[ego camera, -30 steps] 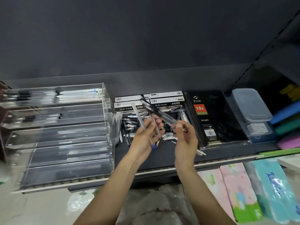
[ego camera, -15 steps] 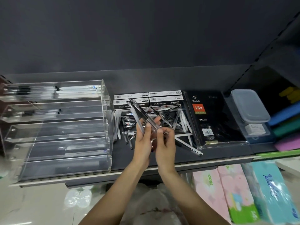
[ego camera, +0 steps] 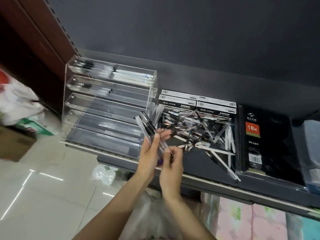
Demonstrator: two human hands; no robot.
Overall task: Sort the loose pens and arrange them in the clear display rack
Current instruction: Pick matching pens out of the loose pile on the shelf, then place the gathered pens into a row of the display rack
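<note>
My left hand point(ego camera: 150, 154) grips a small bundle of clear-barrelled pens point(ego camera: 147, 126) that points up and left, just right of the clear display rack point(ego camera: 110, 108). My right hand point(ego camera: 171, 161) pinches the lower ends of that bundle, close against the left hand. The rack stands at the left of the shelf; its top two tiers hold pens, the lower tiers look bare. A heap of loose pens point(ego camera: 195, 130) lies on the shelf right of the rack, just beyond my fingers.
Black and white pen boxes point(ego camera: 197, 103) stand behind the heap. A black diary pack point(ego camera: 266, 141) lies to the right. The shelf's front edge point(ego camera: 216, 186) runs below my hands. Tissue packs point(ego camera: 242, 220) sit underneath, and bags and a cardboard box point(ego camera: 15, 144) on the floor at left.
The camera has swung left and tilted. My hands have stayed together on the pen bundle, which now sits closer to the rack's right side.
</note>
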